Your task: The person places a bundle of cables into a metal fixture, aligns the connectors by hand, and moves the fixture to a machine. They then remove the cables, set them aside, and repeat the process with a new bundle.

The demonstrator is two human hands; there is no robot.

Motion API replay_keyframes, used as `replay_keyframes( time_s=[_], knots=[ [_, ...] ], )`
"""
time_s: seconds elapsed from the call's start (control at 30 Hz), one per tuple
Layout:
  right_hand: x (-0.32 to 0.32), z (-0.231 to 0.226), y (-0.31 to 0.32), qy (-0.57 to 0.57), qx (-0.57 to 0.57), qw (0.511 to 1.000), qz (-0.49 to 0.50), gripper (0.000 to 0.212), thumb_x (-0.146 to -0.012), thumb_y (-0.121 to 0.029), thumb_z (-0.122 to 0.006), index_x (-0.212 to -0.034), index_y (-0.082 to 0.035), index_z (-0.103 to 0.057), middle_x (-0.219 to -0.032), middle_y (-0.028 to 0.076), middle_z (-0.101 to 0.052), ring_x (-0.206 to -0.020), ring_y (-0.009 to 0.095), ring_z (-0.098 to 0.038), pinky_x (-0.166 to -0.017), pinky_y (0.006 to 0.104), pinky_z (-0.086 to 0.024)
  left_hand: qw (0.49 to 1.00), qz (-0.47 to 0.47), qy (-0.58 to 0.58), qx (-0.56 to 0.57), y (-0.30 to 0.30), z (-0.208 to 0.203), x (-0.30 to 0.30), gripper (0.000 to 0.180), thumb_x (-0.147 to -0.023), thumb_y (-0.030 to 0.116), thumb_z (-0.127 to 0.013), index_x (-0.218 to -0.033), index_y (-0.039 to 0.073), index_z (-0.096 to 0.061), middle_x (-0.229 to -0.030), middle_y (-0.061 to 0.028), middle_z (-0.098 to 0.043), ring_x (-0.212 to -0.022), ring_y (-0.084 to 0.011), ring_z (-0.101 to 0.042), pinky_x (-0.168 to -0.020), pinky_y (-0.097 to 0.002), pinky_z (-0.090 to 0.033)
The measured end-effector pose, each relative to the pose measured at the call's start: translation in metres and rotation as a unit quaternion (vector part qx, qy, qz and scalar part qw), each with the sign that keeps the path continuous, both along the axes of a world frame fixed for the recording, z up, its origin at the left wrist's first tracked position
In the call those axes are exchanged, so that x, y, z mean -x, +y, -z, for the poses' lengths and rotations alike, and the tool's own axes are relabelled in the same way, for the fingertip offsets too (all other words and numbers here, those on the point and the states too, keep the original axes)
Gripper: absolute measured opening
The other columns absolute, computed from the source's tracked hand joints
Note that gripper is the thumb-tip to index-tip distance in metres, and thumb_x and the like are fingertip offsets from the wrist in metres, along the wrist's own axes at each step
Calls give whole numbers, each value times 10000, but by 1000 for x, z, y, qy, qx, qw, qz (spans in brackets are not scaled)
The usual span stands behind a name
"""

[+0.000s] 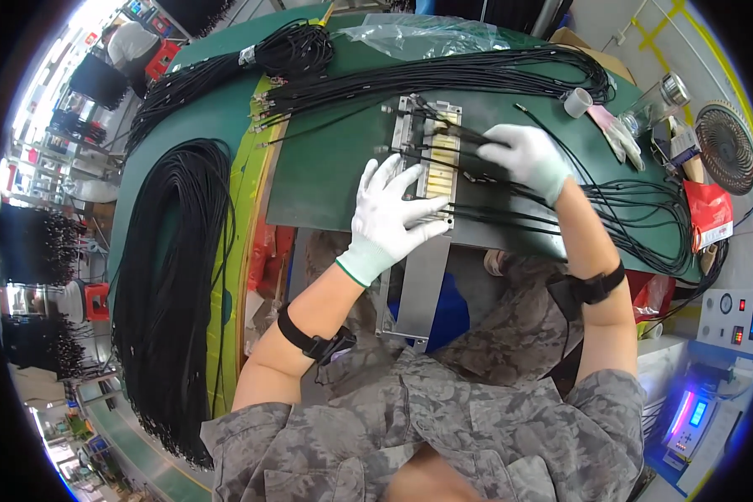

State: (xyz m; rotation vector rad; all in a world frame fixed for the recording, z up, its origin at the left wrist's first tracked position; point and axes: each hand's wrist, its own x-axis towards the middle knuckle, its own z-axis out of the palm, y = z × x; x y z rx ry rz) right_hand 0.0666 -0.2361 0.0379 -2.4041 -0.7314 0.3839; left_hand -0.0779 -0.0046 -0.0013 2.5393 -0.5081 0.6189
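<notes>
A metal fixture block (441,177) with a row of pale yellow slots lies at the table's near edge, black cables running across it. My left hand (385,209), in a white glove, is spread over the fixture's left and near side, fingers apart and fingertips at the cable ends. Right of the block, my right hand (520,159), also gloved, has its fingers curled together on black cables (468,134) that stretch from the fixture. Slight blur and the glove hide exactly how many it grips. Several more cables (636,209) trail off to the right.
Long black cable bundles lie at the back (443,74) and left (176,176) of the green table (326,184). A clear plastic bag (427,38), white tape roll (577,102), glass jar (657,100), spare glove (617,138), fan (725,146) and red packet (709,213) stand around.
</notes>
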Motion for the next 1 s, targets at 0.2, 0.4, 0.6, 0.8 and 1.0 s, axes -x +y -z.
replay_keyframes(
  time_s=[0.2,0.4,0.6,0.8,1.0],
  knots=[
    [3,-16,-21,-243,-71,967,36,215,-811,-298,-694,-891,-99,-694,-865,132,-647,-875,301,-611,-790,397,-478,1000,-4,-3,8,3,-5,-1,325,-695,466,-769,-977,303,-764,-1224,-116,-614,-1264,-389,-450,-1119,-564,-235],
    [41,-7,19,-285,10,957,-54,125,-790,-220,-700,-859,-117,-686,-844,75,-614,-873,288,-585,-778,378,-476,1000,-18,0,1,1,-2,1,324,-692,467,-770,-968,299,-766,-1222,-115,-614,-1259,-384,-454,-1115,-562,-241],
    [31,7,26,-270,50,960,-54,108,-798,-222,-689,-828,-121,-664,-836,58,-597,-880,287,-565,-783,388,-470,1000,-5,-4,-4,-2,-5,0,321,-700,452,-771,-972,282,-762,-1211,-122,-616,-1251,-385,-460,-1105,-557,-254],
    [32,-3,19,-292,17,955,-40,93,-804,-207,-679,-832,-120,-661,-844,59,-601,-867,291,-561,-784,385,-466,971,-58,-11,230,6,3,1,234,-775,340,-740,-882,133,-724,-1171,-133,-625,-1209,-377,-485,-1066,-479,-326],
    [42,-9,17,-218,-53,965,-135,108,-798,-197,-688,-841,-103,-656,-856,69,-635,-868,297,-571,-780,388,-462,963,-84,8,256,12,-1,-2,167,-809,236,-716,-822,75,-677,-1140,-143,-631,-1176,-361,-504,-1024,-444,-367]
  ],
)
